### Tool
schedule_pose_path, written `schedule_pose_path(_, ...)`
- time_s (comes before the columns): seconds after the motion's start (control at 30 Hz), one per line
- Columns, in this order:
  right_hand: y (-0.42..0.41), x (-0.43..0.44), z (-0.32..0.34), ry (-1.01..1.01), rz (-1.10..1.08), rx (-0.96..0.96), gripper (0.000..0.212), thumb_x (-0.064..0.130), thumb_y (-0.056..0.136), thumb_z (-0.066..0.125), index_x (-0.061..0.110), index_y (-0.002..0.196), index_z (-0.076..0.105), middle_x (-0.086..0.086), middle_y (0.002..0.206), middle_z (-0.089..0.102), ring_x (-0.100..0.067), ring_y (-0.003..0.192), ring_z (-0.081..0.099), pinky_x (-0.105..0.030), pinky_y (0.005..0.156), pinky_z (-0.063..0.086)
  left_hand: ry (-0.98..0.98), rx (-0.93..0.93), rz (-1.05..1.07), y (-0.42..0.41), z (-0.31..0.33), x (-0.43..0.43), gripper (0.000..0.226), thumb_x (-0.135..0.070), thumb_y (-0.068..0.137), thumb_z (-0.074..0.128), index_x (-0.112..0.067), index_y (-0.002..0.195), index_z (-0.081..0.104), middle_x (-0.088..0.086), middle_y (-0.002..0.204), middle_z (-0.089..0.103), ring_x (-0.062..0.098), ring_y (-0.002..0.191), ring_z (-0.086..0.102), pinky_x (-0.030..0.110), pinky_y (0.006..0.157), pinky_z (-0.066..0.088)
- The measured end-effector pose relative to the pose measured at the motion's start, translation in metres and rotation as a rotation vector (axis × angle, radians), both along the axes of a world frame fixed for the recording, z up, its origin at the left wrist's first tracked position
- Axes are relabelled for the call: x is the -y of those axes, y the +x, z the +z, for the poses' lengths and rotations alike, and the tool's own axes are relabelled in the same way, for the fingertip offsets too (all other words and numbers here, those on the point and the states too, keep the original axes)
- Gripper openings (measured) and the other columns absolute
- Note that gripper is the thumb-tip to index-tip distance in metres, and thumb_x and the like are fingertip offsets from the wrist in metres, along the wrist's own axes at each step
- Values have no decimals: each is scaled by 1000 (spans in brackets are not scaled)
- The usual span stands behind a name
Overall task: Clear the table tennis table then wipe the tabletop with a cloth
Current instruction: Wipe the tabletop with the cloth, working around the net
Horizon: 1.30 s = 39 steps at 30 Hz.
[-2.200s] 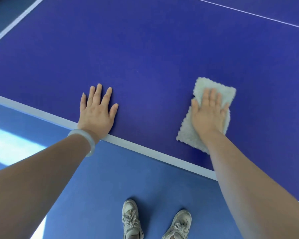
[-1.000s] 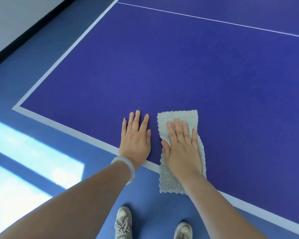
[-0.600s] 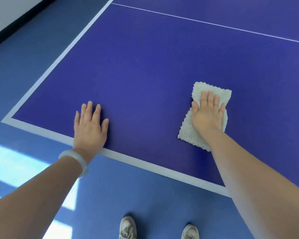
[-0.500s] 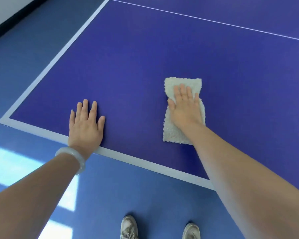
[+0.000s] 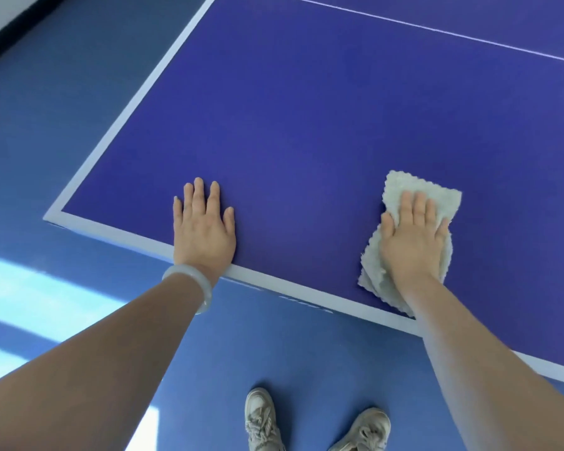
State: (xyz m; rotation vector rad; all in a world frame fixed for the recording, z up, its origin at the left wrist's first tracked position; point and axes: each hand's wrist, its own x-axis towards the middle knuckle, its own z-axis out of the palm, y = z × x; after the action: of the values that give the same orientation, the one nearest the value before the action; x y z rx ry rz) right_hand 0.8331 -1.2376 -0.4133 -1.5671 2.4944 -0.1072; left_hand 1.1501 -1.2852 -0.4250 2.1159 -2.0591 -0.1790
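The blue table tennis tabletop [image 5: 306,125] with a white border fills the upper part of the head view. A pale fluffy cloth [image 5: 401,187] lies folded on it near the front edge. My right hand [image 5: 411,242] presses flat on the cloth with straight fingers. My left hand [image 5: 202,232] rests flat on the bare tabletop by the front edge, fingers straight, a pale bangle on its wrist. Nothing else lies on the visible tabletop.
The table's front-left corner [image 5: 51,218] is at the left. A thin white centre line [image 5: 437,30] crosses the far tabletop. Blue floor with sunlit patches [image 5: 30,294] lies below, and my two shoes [image 5: 261,418] stand close to the table edge.
My right hand has slid the cloth back to the right and nearer the front edge after a sweep to the left. My left hand stays flat near the edge.
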Motion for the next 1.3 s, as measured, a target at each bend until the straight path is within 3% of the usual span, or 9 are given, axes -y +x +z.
schedule_pose_path(0.07,50,16,-1,-15,73,16,65,48,104,12,18,160,0,-5,168,-3,-23,154,-6,-49,123,-5,4,-1,0,1,1,0,58,-40,103,19,-13,155,23,12,163,14,28,151,6,45,123,3)
schedule_pose_path(0.2,149,-16,0,8,583,-41,66,54,103,9,21,160,-1,0,167,-8,-19,153,-12,-47,124,-5,-5,-26,-30,5,4,-2,55,-35,105,23,-11,155,23,13,163,14,29,151,8,43,123,2)
schedule_pose_path(0.4,92,-71,-2,36,823,-133,71,62,102,10,23,160,-1,4,167,-5,-16,154,-10,-49,124,7,39,-2,-98,16,1,-6,58,-38,104,24,-13,156,19,13,164,9,29,151,4,44,123,0)
schedule_pose_path(0.53,46,-100,1,45,685,-107,78,61,99,34,25,160,0,6,167,-3,-15,154,-5,-46,125,6,42,46,-132,15,-1,-33,60,-41,104,24,-13,156,17,13,163,10,30,151,5,46,122,1)
schedule_pose_path(0.7,20,-138,5,24,513,31,87,33,92,68,27,159,12,11,166,7,-13,153,8,-37,125,9,103,48,-90,-9,7,-79,63,-41,104,25,-8,156,12,15,164,5,32,151,0,46,122,-2)
schedule_pose_path(0.93,-9,-174,20,-96,289,304,73,-11,84,64,27,144,50,7,151,39,-16,125,35,-20,106,23,217,-57,-115,-58,16,-147,68,-41,104,32,-6,156,5,18,163,-6,34,150,-9,41,123,1)
schedule_pose_path(1.1,-41,-220,44,-20,60,739,40,1,91,63,21,125,64,13,123,44,3,107,46,6,79,34,345,-72,-196,-101,33,-187,57,-35,104,35,-9,153,23,16,163,4,29,150,11,37,122,11)
schedule_pose_path(1.2,-63,-263,54,52,11,726,26,7,90,69,23,111,66,11,112,50,1,96,53,4,73,35,392,-5,-307,-138,50,-220,39,-35,104,37,-11,125,59,10,139,49,28,128,46,35,104,33)
schedule_pose_path(1.3,-82,-306,61,90,14,675,27,9,89,70,19,115,68,7,113,52,4,93,51,5,75,32,460,94,-388,-178,69,-261,45,-42,104,35,-12,78,55,6,95,61,28,95,58,31,75,34)
